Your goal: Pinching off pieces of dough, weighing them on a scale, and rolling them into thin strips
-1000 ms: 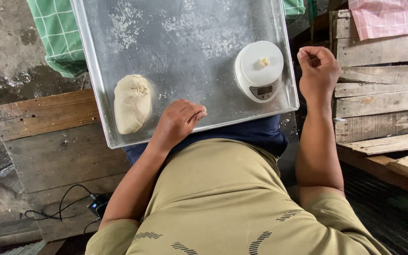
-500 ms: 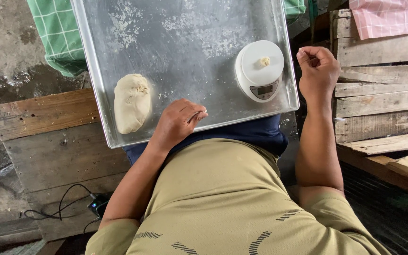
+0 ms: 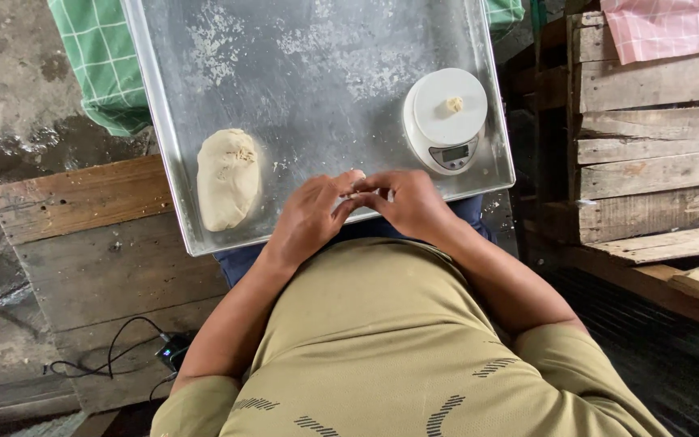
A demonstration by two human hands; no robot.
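Two hands, left hand [image 3: 311, 217] and right hand [image 3: 408, 202], meet at the tray [image 3: 317, 105] front edge, fingertips pinched on a small dough bit [image 3: 363, 193]; best worked gently, near the scale [image 3: 446, 119], apart from the loaf [image 3: 227, 179].

Small dough bit [image 3: 363, 194] pinched btwn left hand [image 3: 311, 217] and right hand [image 3: 414, 206], mostly covered by fingers; shape can't be told. Scale [image 3: 445, 118] readout too small to read. Tray [image 3: 317, 97] top cut off by frame edge; near edge partly hidden under hands. Green checked cloth [image 3: 95, 65] largely hidden under tray, cut off at top. Pink cloth [image 3: 673, 28] cut off at top-right corner. Cable [image 3: 103, 360] end hidden beside left arm.
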